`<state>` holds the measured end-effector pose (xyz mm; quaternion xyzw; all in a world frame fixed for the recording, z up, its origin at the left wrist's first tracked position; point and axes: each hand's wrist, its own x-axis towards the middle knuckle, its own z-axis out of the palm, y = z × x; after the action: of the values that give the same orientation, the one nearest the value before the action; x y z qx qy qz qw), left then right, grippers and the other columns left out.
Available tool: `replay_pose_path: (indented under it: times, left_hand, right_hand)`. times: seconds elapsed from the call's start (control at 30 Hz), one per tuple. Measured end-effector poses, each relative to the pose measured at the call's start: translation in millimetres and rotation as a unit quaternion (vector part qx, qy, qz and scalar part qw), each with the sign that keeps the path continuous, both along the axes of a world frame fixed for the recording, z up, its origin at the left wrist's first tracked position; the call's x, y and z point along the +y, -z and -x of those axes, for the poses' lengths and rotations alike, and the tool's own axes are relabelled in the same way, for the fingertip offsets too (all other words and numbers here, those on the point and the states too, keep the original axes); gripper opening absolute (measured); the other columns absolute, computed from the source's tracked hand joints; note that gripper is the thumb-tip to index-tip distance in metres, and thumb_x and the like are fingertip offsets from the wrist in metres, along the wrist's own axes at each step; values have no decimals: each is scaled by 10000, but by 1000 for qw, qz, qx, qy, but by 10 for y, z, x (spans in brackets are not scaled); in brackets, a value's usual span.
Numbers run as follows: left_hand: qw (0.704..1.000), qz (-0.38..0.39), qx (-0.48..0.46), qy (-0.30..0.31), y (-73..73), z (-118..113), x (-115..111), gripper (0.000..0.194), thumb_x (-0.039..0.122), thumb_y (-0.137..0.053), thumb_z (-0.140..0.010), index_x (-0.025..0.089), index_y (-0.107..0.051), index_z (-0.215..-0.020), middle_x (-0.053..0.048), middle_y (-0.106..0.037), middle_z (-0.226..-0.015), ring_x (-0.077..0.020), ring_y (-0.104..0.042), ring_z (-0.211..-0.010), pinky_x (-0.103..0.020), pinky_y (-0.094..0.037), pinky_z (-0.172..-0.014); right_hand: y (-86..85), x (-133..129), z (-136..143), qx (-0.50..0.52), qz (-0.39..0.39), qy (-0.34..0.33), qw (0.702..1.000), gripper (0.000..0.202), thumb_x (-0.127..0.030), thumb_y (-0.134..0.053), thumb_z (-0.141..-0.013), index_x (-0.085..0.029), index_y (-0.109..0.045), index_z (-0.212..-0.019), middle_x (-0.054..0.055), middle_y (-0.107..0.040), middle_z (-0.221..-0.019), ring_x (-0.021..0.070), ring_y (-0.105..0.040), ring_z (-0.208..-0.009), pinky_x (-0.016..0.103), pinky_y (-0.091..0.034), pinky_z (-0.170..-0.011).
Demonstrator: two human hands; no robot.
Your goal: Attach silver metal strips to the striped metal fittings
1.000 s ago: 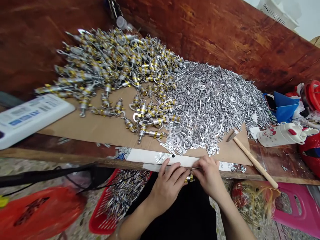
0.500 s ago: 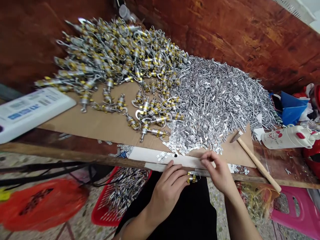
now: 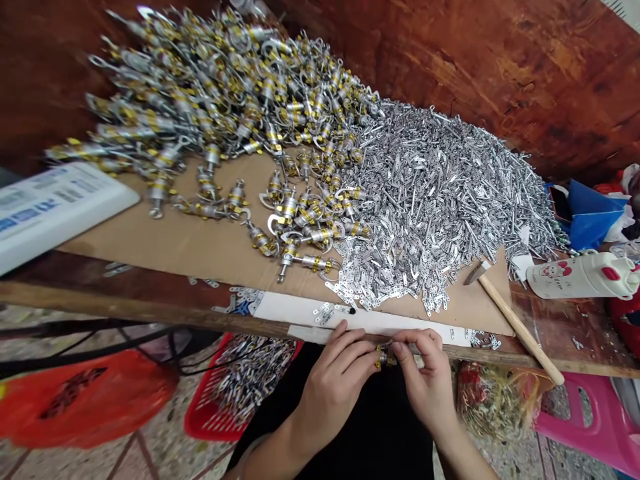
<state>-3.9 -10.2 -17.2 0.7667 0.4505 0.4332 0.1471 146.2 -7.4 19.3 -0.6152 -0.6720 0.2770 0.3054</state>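
Between the fingers of my left hand is a small yellow-and-silver metal fitting, held at the table's front edge above my lap. My right hand has thumb and fingers closed at the fitting's right end. Anything small in that pinch is hidden. Just beyond my hands, a few flat metal plates with holes lie on a white strip. Further back spreads a heap of silver plates and pins. Similar yellow-and-silver fittings are piled at the back left.
A hammer lies right of my hands, its handle over the edge. Beyond it lies a white bottle. A white box sits at left on the cardboard. Below are a red basket and a pink stool.
My right hand has come left and down from above the white strip to the fitting in my left hand. The left hand keeps its hold. The view has shifted slightly.
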Motion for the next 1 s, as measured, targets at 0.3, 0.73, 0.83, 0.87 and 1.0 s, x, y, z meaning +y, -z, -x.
replay_pose_path:
  times: [0.3, 0.73, 0.83, 0.87, 1.0]
  left_hand:
    - [1000, 8, 3, 2, -41, 4, 0, 125, 107, -514, -852, 174, -616, -882, -3, -667, -834, -173, -598, -933, -427, -435, -972]
    - [1000, 23, -10, -4, -56, -4, 7, 139, 99, -519, -843, 184, -628, -859, 2, -661, -799, -167, -604, -904, -436, -444, -969]
    - [1000, 21, -4, -2, -68, 2, 10, 141, 101, -512, -846, 183, -626, -856, -1, -663, -799, -169, -609, -899, -440, -452, -962]
    - [1000, 20, -2, -2, -73, 4, 11, 138, 101, -512, -845, 182, -624, -853, -1, -663, -797, -170, -611, -896, -440, -456, -959]
    - [1000, 19, 4, 0, -83, 12, 15, 130, 105, -518, -845, 181, -621, -869, -4, -668, -805, -172, -613, -900, -442, -454, -958]
  right_hand:
    - [74, -89, 187, -156, 94, 96, 979, 82, -282, -526, -813, -250, -598, -834, 29, -542, -896, 220, -457, -846, 345, -272, -725]
    - [88, 854, -1488, -356, -49, 244, 901, 371, -484, -362, -821, -158, -538, -832, 138, -536, -814, 277, -490, -810, 398, -369, -695]
    - [-81, 556, -1139, -322, -73, 196, 923, 310, -402, -298, -883, -197, -512, -795, 83, -553, -704, 212, -523, -633, 311, -375, -554]
    - [-140, 401, -966, -296, -63, 137, 943, 291, -370, -298, -898, -211, -504, -767, 45, -539, -613, 182, -508, -531, 285, -365, -498]
    - [-243, -136, -383, -214, -54, -88, 971, 239, -198, -344, -893, -216, -490, -1082, 48, -651, -771, 174, -623, -660, 258, -465, -568]
